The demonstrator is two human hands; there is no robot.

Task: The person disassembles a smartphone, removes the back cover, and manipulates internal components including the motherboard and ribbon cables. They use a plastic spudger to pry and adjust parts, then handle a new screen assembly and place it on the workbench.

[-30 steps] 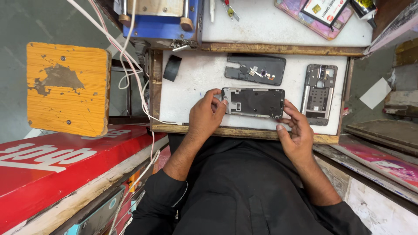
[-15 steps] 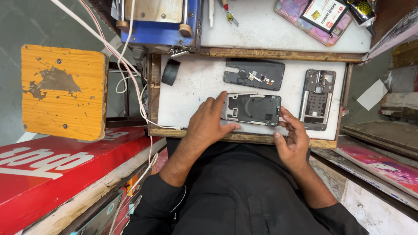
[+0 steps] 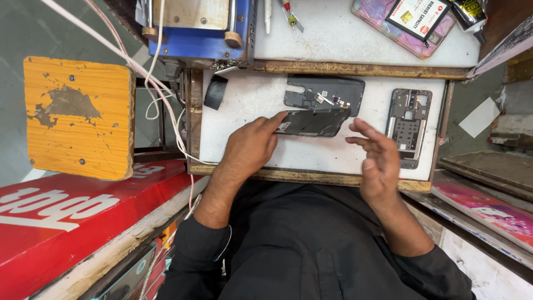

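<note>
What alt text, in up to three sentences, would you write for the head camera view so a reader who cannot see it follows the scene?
Seen from above, a person's left hand tilts a dark phone body up on a white work board, while the open right hand hovers beside it. A back cover and a phone frame lie nearby. A yellow stool stands to the left.

Even, soft daylight; white worktop (image 3: 250, 150) was bright but not blown out. Short, faint shadows. Right hand (image 3: 377, 161) slightly motion-blurred; edges mildly wide-angle stretched.
</note>
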